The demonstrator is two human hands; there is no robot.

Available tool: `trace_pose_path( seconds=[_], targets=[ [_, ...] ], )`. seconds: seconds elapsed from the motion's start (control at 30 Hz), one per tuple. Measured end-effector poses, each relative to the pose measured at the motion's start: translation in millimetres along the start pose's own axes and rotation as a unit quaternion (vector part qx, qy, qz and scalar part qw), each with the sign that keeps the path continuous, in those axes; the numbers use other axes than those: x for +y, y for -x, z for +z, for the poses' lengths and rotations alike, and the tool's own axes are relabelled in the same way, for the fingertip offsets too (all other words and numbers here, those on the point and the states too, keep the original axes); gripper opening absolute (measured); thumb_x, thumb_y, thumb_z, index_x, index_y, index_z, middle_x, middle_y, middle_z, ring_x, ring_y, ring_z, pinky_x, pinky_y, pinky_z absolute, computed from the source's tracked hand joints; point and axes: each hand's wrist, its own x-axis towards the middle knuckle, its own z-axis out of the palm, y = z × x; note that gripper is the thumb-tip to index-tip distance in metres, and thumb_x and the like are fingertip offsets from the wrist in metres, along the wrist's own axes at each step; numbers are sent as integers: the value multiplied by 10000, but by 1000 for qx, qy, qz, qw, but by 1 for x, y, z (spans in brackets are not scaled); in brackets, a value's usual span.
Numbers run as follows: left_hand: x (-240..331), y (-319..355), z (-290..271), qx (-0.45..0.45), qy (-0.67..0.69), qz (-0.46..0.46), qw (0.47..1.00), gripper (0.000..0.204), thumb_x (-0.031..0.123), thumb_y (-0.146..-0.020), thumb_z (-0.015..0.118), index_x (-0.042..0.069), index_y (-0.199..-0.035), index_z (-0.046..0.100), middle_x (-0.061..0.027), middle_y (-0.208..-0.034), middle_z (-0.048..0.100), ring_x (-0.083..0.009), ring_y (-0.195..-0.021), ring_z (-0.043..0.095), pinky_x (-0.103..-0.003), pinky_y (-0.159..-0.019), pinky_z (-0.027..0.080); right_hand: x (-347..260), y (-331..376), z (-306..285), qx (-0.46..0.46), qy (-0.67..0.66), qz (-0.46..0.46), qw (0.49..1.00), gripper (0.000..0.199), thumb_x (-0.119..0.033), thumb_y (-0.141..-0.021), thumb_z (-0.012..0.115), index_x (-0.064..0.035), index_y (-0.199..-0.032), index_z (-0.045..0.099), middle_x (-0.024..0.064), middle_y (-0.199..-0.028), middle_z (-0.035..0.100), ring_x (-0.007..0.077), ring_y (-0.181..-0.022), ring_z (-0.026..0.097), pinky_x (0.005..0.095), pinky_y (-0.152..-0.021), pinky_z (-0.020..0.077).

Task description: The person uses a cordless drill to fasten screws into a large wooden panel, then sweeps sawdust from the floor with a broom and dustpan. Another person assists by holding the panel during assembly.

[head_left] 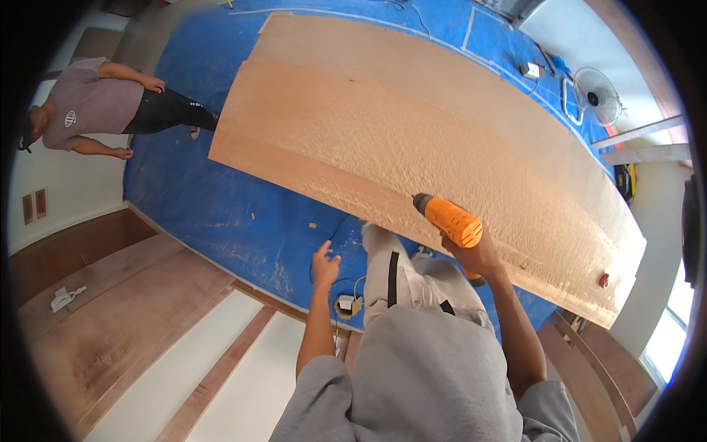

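My right hand (pixel 477 253) is wrapped round the grip of an orange and black cordless drill (pixel 451 219). Its dark front end points left, over the near edge of a large wooden panel (pixel 317 110). Whether the drill touches the wood I cannot tell. Pale shavings or dust cover much of the panel's surface. My left hand (pixel 324 265) hangs free to the left of my legs, fingers apart and holding nothing, above the blue floor sheet (pixel 221 214).
A person (pixel 103 110) in a mauve shirt stands beyond the panel's left end, arms lowered. A fan (pixel 595 97) stands at the far right. A small red object (pixel 604 280) lies on the panel's right end. Boards (pixel 125 295) line the lower left, and a white socket box (pixel 346 303) with cables sits near my feet.
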Motion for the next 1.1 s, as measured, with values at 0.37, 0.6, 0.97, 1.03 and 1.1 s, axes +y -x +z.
trace_pose_path(
  seconds=[0.37,0.6,0.97,1.03,1.1],
  targets=[
    [110,-356,-185,320,-184,117,922,611,376,-840,742,6,-1291,560,-213,-1312,543,-387,-1243,488,-519,-1034,395,-156,-263,150,-43,36,44,997,254,-151,-895,691,-27,-1113,648,31,-803,648,127,-733,626,314,-686,523],
    [130,-459,-196,328,-254,52,908,674,454,-921,616,39,-1423,442,-278,-1416,356,-470,-1348,329,-611,-1111,253,-258,-507,252,-60,144,-147,977,367,-300,-907,705,-34,-1148,630,55,-840,671,143,-628,646,312,-598,558],
    [131,-459,-194,325,-316,25,891,721,505,-941,520,59,-1486,369,-248,-1486,269,-470,-1429,233,-640,-1140,214,-337,-641,304,-100,204,51,972,253,-201,-936,653,-58,-1137,601,45,-834,628,153,-666,615,325,-587,558],
    [130,-461,-194,324,-301,19,897,720,503,-942,515,60,-1490,364,-246,-1493,262,-470,-1434,226,-641,-1138,217,-334,-639,303,-100,263,-8,960,294,-291,-943,652,-69,-1132,619,48,-850,647,134,-674,628,325,-636,580],
    [129,-463,-194,317,-291,18,903,736,513,-948,504,63,-1504,331,-245,-1500,247,-467,-1449,191,-645,-1146,200,-330,-638,302,-117,266,-27,957,325,-322,-942,650,-71,-1147,621,50,-859,666,124,-648,632,328,-656,587]
  ],
)
